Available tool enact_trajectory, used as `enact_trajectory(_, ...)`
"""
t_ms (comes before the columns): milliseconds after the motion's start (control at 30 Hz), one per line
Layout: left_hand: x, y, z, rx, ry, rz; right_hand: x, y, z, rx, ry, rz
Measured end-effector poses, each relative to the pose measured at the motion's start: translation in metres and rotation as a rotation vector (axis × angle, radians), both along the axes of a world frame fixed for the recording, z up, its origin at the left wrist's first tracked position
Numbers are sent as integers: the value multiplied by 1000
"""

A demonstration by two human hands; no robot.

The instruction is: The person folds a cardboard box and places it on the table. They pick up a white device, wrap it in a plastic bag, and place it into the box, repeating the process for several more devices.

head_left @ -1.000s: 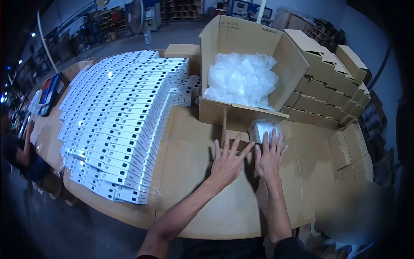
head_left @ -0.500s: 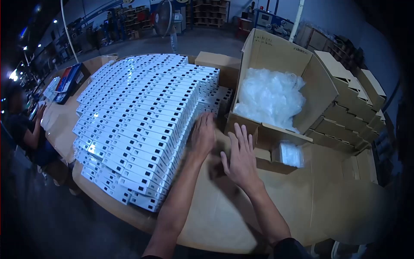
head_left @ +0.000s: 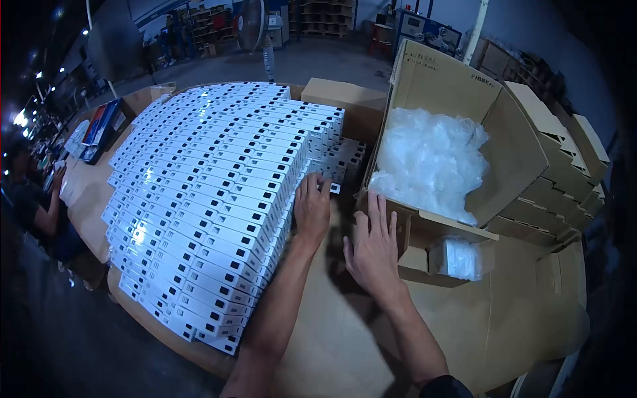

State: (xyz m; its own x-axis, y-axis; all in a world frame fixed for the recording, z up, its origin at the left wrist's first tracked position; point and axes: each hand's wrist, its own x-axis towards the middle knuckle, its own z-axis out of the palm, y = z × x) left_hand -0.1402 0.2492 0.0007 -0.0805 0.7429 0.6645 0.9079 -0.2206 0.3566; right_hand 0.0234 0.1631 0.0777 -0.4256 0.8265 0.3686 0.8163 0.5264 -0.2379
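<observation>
A large stack of slim white boxes [head_left: 206,179] with dark squares on their ends fills the left of the table. At the stack's right side, my left hand [head_left: 312,212] has its fingers bent over one white box [head_left: 335,188], whose end sticks out past the fingertips; the grip itself is partly hidden. My right hand [head_left: 375,255] is open, fingers stretched forward, beside the left wall of a small cardboard box [head_left: 438,275]. Inside that box lies a clear-wrapped bundle [head_left: 459,259]. Behind it, a big open carton [head_left: 458,73] holds crumpled clear plastic bags [head_left: 428,159].
Folded cardboard boxes [head_left: 554,169] are piled at the right. A blue and red box [head_left: 101,126] lies at the table's far left, near a seated person [head_left: 40,205]. A fan [head_left: 251,26] stands beyond the table [head_left: 318,331].
My left hand's fingers have bent down onto a white box whose end now shows. My right hand stays open beside the small cardboard box. The view has shifted slightly.
</observation>
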Motion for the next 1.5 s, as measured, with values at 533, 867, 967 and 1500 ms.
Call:
enact_trajectory(533,81,-159,150,257,-138,-467,76,-33,74,-599,1151,384)
enact_trajectory(867,108,43,179,-1,312,-596,176,29,119,-16,827,-26)
enact_trajectory(967,109,98,167,-40,543,-642,183,50,127,25,702,-67)
enact_trajectory(1500,141,108,191,58,-330,-652,165,183,111,4,371,-99)
